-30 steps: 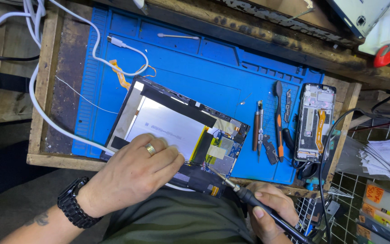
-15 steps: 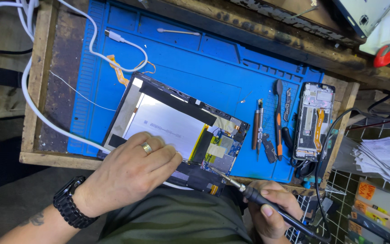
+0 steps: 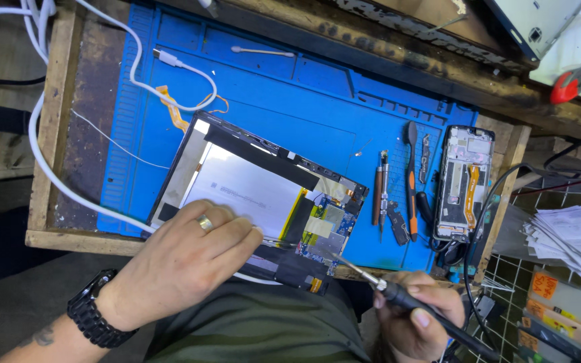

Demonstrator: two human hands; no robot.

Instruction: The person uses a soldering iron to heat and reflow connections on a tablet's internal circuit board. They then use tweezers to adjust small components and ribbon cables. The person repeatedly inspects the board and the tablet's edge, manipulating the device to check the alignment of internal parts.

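Nearest the viewer, at the lower right, the right hand (image 3: 418, 323) is closed around the dark handle of a soldering iron (image 3: 398, 296), held like a pen. The iron's long axis runs on a slant, with the handle trailing down and to the right past the hand and the thin metal tip pointing up and to the left. Just beyond that tip, up and left of the grip, lies the circuit board (image 3: 327, 228) of an opened tablet (image 3: 257, 202), a green and blue patch with yellow tape; the tip appears to reach the board's near corner, though whether it touches cannot be told. To the left of the iron hand, the left hand (image 3: 183, 262), wearing a ring and a black wristwatch (image 3: 92, 316), presses down on the tablet's near edge with fingers curled, the fingertips pinching what may be a thin strand of wire; its exact hold is hard to see. The right hand is the one nearer the board. The tablet's long axis slants from upper left to lower right, its silver battery panel filling the middle. Everything rests on a blue work mat (image 3: 290, 87). Farther right lie a row of small hand tools (image 3: 398, 195) and an opened phone frame (image 3: 465, 181); farther left, a white cable (image 3: 176, 67) loops across the mat.
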